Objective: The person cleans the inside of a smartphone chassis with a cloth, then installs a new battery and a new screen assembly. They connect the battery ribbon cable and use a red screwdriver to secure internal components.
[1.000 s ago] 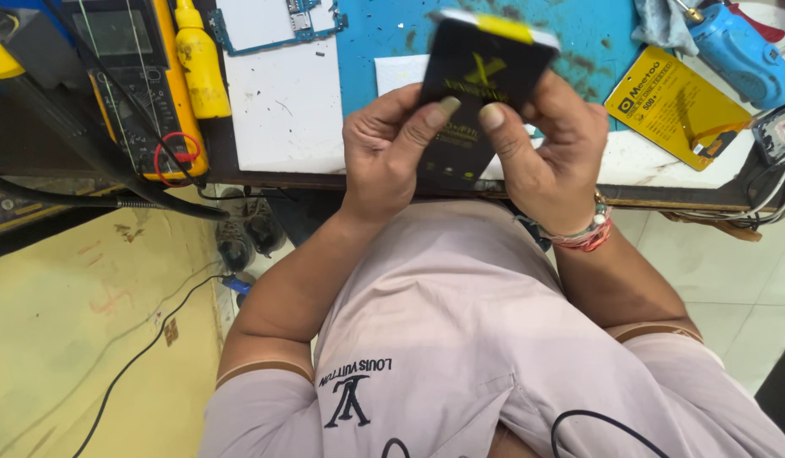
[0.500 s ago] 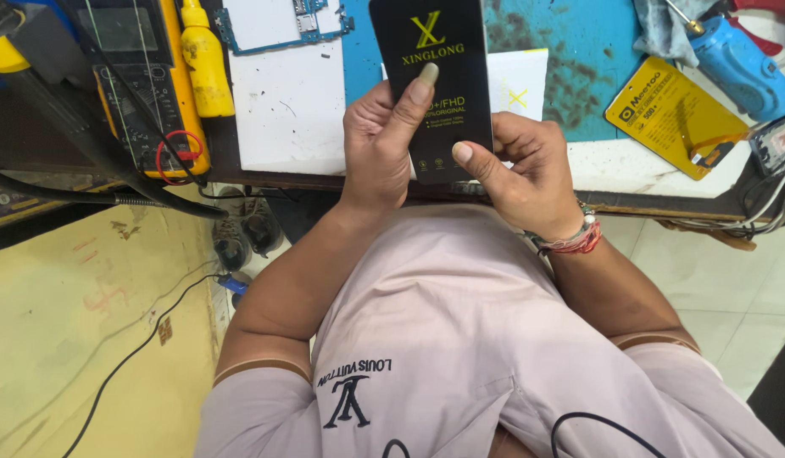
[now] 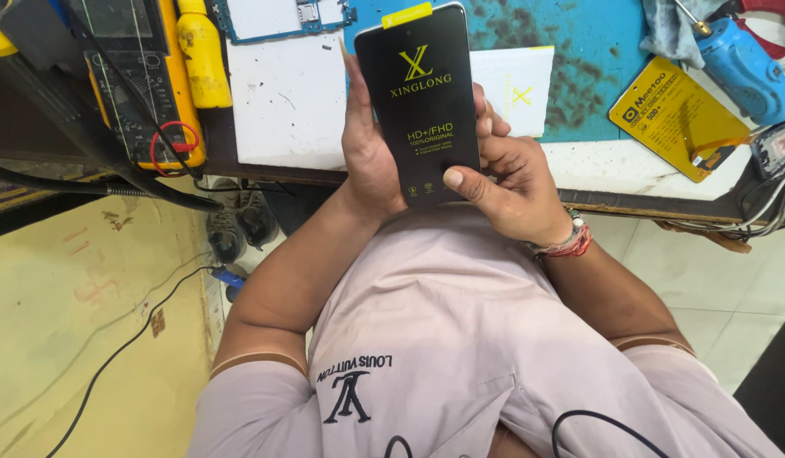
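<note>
A black phone screen panel [image 3: 418, 93] with yellow printing on its protective film and a yellow pull tab at its top is held upright over the bench edge. My left hand [image 3: 367, 148] grips its left edge from behind. My right hand [image 3: 507, 182] holds the lower right side, thumb pressed on the panel's bottom corner. A red thread band is on my right wrist.
On the bench lie a white mat [image 3: 286, 97], a blue work mat [image 3: 570, 51], a white card [image 3: 515, 89], a yellow packet [image 3: 676, 114], a blue tool [image 3: 740, 68], a yellow multimeter [image 3: 134, 76] and a yellow bottle [image 3: 202, 55]. Cables hang at the left over the yellow floor.
The panel has turned from tilted to upright and facing me, raised a little higher. My right thumb has slid down to its bottom corner.
</note>
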